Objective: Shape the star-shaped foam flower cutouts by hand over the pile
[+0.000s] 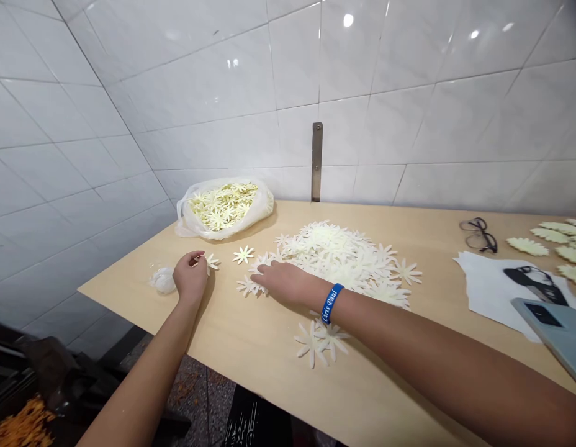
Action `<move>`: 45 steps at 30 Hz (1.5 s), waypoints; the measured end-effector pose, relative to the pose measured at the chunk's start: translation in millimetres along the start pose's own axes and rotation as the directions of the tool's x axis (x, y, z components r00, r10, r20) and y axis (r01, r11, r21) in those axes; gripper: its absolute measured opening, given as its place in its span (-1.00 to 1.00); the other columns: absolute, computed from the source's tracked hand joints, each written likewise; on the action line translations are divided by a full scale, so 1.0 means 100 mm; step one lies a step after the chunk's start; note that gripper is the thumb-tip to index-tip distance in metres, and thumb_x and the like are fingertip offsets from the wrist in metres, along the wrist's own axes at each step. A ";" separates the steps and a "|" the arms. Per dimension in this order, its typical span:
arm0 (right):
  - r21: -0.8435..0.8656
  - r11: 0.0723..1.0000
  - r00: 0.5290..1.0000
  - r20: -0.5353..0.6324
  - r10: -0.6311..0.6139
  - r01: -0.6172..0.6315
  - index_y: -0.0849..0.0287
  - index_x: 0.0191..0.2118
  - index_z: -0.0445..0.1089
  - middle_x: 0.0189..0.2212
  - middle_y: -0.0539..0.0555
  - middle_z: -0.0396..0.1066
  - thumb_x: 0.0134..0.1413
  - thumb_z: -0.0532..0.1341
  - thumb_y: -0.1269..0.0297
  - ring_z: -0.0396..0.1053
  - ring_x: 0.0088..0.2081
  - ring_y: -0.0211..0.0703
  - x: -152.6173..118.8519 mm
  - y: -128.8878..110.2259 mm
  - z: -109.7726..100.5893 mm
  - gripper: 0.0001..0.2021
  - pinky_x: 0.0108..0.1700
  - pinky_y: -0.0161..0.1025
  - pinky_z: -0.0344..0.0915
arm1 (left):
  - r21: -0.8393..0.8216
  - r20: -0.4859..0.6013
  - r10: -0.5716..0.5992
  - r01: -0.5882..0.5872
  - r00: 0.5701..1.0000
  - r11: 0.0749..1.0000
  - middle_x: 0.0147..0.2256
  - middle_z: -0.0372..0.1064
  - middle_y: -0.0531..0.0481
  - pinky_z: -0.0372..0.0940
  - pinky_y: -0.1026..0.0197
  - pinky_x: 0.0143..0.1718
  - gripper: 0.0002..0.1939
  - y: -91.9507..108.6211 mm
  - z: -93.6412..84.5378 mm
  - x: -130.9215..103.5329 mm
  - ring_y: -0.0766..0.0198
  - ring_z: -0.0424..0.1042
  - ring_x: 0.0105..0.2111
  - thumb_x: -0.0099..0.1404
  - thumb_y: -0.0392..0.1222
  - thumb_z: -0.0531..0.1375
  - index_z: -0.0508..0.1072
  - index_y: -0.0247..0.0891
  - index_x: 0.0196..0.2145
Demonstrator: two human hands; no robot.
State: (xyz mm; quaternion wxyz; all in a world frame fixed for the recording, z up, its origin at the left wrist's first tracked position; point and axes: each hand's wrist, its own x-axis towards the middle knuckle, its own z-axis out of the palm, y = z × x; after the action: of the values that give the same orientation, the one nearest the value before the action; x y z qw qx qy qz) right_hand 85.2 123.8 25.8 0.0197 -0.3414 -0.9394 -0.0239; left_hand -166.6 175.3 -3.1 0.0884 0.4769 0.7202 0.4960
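Note:
My left hand (pixel 191 276) is closed, pinching a pale yellow flower cutout (pixel 213 263) between thumb and fingers. Beside it on the table lies a single flower cutout (pixel 243 254). My right hand (pixel 283 280), a blue wristband (pixel 332 303) behind it, reaches over the left edge of a heap of whitish flower cutouts (pixel 337 248). Its fingers are a little apart and touch the cutouts there; the fingertips are partly hidden. Two or so loose flower cutouts (pixel 311 343) lie below my right forearm.
A clear plastic bag (pixel 264 211) full of yellowish cutouts stands at the back left. Crumpled plastic (pixel 163 280) lies by my left hand. To the right are glasses (pixel 478 236), white paper (pixel 483 292), a phone (pixel 549 329) and larger scalloped pieces (pixel 527 246). Tiled wall (pixel 223 112) bounds the table.

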 end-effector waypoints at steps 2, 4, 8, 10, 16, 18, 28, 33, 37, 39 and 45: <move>-0.046 0.998 0.998 -0.050 0.032 -0.034 0.27 -0.07 0.39 -0.19 0.21 0.46 0.09 0.11 0.64 0.42 -0.24 -0.05 0.03 0.00 0.00 -0.69 -0.30 -0.22 0.29 | -0.008 0.005 -0.003 0.003 1.000 1.000 -0.30 0.46 -0.06 0.31 0.17 -0.16 -0.68 0.00 0.00 0.00 0.17 0.43 -0.27 0.09 -0.17 0.14 0.54 -0.26 -0.20; -0.064 0.996 0.996 -0.064 0.054 -0.058 0.28 -0.15 0.41 -0.23 0.19 0.45 0.09 0.12 0.64 0.41 -0.26 -0.06 0.05 0.02 -0.05 -0.75 -0.31 -0.24 0.27 | -0.016 0.009 -0.013 0.013 1.000 1.000 -0.32 0.46 -0.06 0.31 0.17 -0.18 -0.68 0.00 -0.01 -0.01 0.17 0.42 -0.29 0.08 -0.18 0.14 0.54 -0.26 -0.21; -0.079 0.992 0.989 -0.118 0.089 -0.099 0.28 -0.11 0.42 -0.20 0.22 0.45 0.16 0.07 0.64 0.41 -0.23 -0.07 0.02 0.21 -0.35 -0.72 -0.27 -0.24 0.27 | -0.030 0.018 -0.038 0.039 0.999 0.999 -0.35 0.45 -0.04 0.30 0.20 -0.28 -0.68 0.02 -0.03 -0.03 0.19 0.41 -0.33 0.06 -0.19 0.13 0.54 -0.26 -0.22; -0.070 0.985 0.962 -0.236 0.136 -0.156 0.27 -0.08 0.44 -0.17 0.20 0.46 0.10 0.03 0.72 0.42 -0.20 -0.09 -0.08 0.38 -0.55 -0.62 -0.22 -0.25 0.28 | -0.033 0.024 -0.049 0.050 0.998 0.998 -0.37 0.44 -0.03 0.28 0.22 -0.33 -0.67 0.03 -0.04 -0.04 0.21 0.40 -0.37 0.05 -0.20 0.13 0.54 -0.26 -0.22; 0.009 0.930 0.865 -0.363 0.345 -0.367 0.22 0.04 0.43 0.03 0.22 0.43 0.06 0.04 0.68 0.41 0.00 0.03 -0.67 1.06 -0.68 -0.52 -0.03 -0.12 0.34 | -0.040 0.021 -0.085 0.086 0.996 0.996 -0.43 0.42 -0.01 0.26 0.23 -0.37 -0.69 0.08 -0.04 -0.06 0.24 0.37 -0.43 0.04 -0.22 0.14 0.55 -0.28 -0.25; 0.027 0.895 0.882 -0.161 0.443 -0.445 0.17 0.15 0.36 0.15 0.24 0.34 0.12 0.15 0.47 0.35 0.11 0.16 -0.88 1.23 -0.57 -0.55 0.07 0.03 0.32 | -0.044 0.022 -0.088 0.089 0.996 0.995 -0.42 0.43 -0.01 0.26 0.23 -0.36 -0.69 0.08 -0.04 -0.06 0.24 0.37 -0.43 0.04 -0.22 0.14 0.56 -0.27 -0.26; 0.208 0.976 0.995 -0.060 0.083 -0.069 -0.18 0.37 -0.03 0.42 0.04 -0.19 -0.04 0.23 -0.28 -0.30 0.39 0.38 -1.51 0.44 -0.09 -0.13 0.30 0.38 -0.33 | -0.045 0.026 -0.070 0.072 0.997 0.996 -0.38 0.46 -0.05 0.28 0.20 -0.33 -0.68 0.05 -0.04 -0.04 0.21 0.40 -0.40 0.05 -0.20 0.12 0.55 -0.27 -0.26; 0.292 0.932 0.972 -0.031 0.234 -0.216 -0.08 0.33 0.11 0.37 0.10 -0.03 0.19 0.10 -0.14 -0.11 0.37 0.27 -1.42 0.30 0.24 -0.36 0.29 0.36 -0.17 | -0.034 0.027 -0.080 0.081 0.996 0.996 -0.39 0.45 -0.04 0.27 0.18 -0.35 -0.69 0.05 -0.04 -0.04 0.19 0.40 -0.41 0.04 -0.19 0.12 0.56 -0.26 -0.26; 0.232 0.928 0.944 -0.093 0.318 -0.290 -0.01 0.24 0.27 0.28 0.10 0.21 0.30 -0.02 0.36 0.13 0.29 0.10 -1.25 0.53 0.28 -0.55 0.25 0.27 0.01 | -0.029 0.035 -0.080 0.081 0.996 0.996 -0.42 0.44 -0.03 0.26 0.18 -0.37 -0.69 0.04 -0.05 -0.03 0.19 0.38 -0.43 0.04 -0.18 0.13 0.56 -0.25 -0.27; 0.179 0.928 0.929 -0.116 0.351 -0.328 0.03 0.23 0.28 0.28 0.13 0.20 0.27 -0.04 0.43 0.17 0.27 0.10 -1.17 0.65 0.24 -0.53 0.25 0.27 0.00 | -0.027 0.035 -0.075 0.076 0.997 0.997 -0.43 0.43 -0.03 0.26 0.18 -0.36 -0.69 0.04 -0.05 -0.03 0.19 0.38 -0.42 0.04 -0.19 0.13 0.56 -0.25 -0.27; 0.152 0.930 0.930 -0.107 0.353 -0.335 -0.03 0.37 -0.01 0.32 0.14 0.11 0.27 0.07 0.03 -0.02 0.34 0.27 -1.18 0.78 -0.08 -0.39 0.28 0.41 -0.27 | -0.032 0.029 -0.074 0.075 0.997 0.997 -0.40 0.45 -0.04 0.26 0.19 -0.37 -0.67 0.03 -0.05 -0.03 0.20 0.39 -0.42 0.03 -0.20 0.13 0.56 -0.26 -0.25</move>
State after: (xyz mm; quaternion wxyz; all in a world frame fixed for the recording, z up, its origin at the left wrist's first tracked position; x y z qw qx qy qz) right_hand 225.9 106.8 29.9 0.1081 -0.4967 -0.8610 0.0193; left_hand -166.3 169.9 0.3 0.1245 0.4549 0.7280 0.4975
